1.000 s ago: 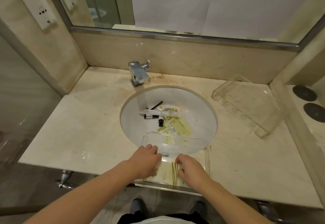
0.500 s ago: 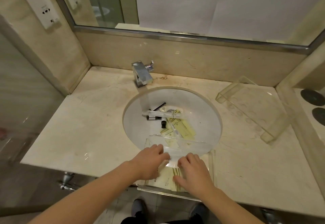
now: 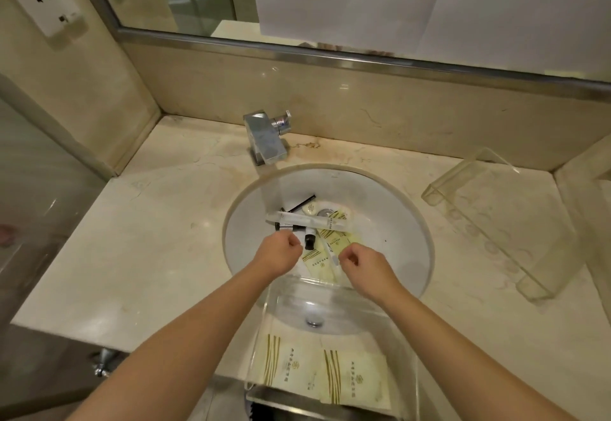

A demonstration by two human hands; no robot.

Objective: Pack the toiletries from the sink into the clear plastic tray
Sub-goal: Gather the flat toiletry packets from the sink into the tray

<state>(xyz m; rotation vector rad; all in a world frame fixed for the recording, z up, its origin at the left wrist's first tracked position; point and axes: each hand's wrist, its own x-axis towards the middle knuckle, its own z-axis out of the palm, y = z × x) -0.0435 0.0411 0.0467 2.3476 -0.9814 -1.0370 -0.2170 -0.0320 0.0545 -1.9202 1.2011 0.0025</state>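
The clear plastic tray [image 3: 401, 354] sits on the counter's front edge, overlapping the sink [image 3: 390, 228]. Two cream packets [image 3: 325, 376] lie flat in it. In the basin lie several toiletries: a long clear-wrapped toothbrush [image 3: 309, 220], a small dark bottle [image 3: 309, 238], a black comb [image 3: 301, 204], a small round soap [image 3: 310, 209] and cream packets [image 3: 342, 242]. My left hand [image 3: 279, 253] hovers over the basin's left side, fingers curled, holding nothing. My right hand [image 3: 362, 266] hovers just right of it above a packet, fingers loosely curled and empty.
A square chrome faucet [image 3: 264, 139] stands behind the basin. A second clear acrylic tray [image 3: 496, 218] lies at the right on the marble counter [image 3: 148, 248]. A mirror and a wall socket are above.
Both hands have left the tray's packets and moved forward over the basin. The camera has moved closer and looks more steeply down.
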